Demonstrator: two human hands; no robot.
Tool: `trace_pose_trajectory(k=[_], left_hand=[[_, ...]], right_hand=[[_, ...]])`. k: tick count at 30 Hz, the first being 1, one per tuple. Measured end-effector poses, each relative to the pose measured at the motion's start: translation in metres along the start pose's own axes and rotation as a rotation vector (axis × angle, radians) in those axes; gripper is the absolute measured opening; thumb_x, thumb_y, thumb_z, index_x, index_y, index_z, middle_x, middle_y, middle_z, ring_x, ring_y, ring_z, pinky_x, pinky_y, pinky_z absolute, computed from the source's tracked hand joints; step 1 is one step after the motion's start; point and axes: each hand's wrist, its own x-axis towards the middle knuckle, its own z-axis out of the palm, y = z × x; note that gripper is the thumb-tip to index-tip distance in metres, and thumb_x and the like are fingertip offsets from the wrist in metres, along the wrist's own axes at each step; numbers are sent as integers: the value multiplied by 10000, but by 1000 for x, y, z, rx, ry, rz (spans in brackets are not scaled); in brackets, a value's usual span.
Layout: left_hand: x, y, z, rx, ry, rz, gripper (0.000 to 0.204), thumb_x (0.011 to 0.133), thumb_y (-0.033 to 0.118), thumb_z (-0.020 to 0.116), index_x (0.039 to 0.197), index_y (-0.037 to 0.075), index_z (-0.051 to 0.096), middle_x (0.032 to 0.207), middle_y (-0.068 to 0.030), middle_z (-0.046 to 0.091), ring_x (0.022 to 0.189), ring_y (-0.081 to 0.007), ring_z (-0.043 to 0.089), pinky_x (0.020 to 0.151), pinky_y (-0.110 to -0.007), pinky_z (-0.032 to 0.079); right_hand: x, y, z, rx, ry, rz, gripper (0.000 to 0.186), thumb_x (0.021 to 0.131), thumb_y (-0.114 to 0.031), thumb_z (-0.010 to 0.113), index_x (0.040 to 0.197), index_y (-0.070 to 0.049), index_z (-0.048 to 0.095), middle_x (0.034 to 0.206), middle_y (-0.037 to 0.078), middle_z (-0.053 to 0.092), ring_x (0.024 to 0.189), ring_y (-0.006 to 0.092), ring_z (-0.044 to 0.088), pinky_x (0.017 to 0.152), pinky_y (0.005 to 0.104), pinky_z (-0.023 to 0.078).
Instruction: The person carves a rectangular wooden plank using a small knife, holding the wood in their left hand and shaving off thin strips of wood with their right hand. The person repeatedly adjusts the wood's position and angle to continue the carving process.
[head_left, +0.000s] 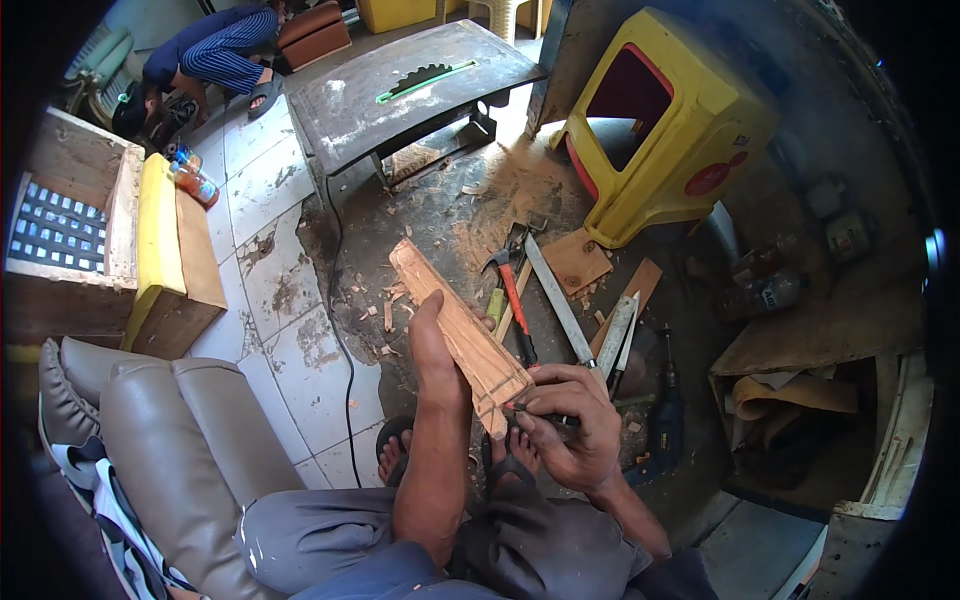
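Note:
My left hand point(432, 335) grips a long carved piece of wood point(455, 325) from its left side, holding it slanted above my lap. My right hand point(568, 425) is closed on a dark pencil-like tool point(535, 412) whose tip touches the wood's near end, where lines are drawn. Both my feet in sandals point(395, 452) show on the floor below the wood.
On the dirty floor lie a red-handled hammer point(510, 285), a long metal file point(557, 298), wood offcuts point(577, 260) and a drill point(664, 420). A yellow plastic stool point(680, 120) lies tipped at upper right. A table saw point(410, 85) stands ahead; a person in striped clothes point(215, 50) sits far left.

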Motion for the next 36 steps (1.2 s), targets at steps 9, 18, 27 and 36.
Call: trace_pose_trajectory(k=[9,18,27,36], left_hand=[[0,-2,2,-28,-14,19,366,1011,338,479,999,-24,532,800,-172,612,683,-297,626,658,-419,544],[-13,1,10,-57,13,9,358,1006,320,483,1028,-37,510,835,-155,571,684,-279,587,642,-385,534],[-13,-2,5,-47,20,41,367,1010,323,477,1045,-41,506,845,-162,579,688,-289,597,660,-398,541],[-17,-1,10,-36,38,68,357,1008,305,476,1053,-49,495,865,-172,567,717,-285,596,670,-405,542]], right_hand=[[1,-5,0,21,-11,-12,264,778,20,811,990,-28,661,933,103,755,994,333,684,929,461,533],[-4,-4,2,15,40,9,256,792,19,805,998,-11,655,919,110,753,1008,357,684,904,464,548],[-4,-4,-1,-45,-12,-44,253,807,22,796,1006,-2,642,941,118,743,1021,370,693,902,454,563],[-5,-1,-1,6,11,-28,272,805,28,803,1017,-10,638,967,128,751,1074,384,689,906,458,559]])
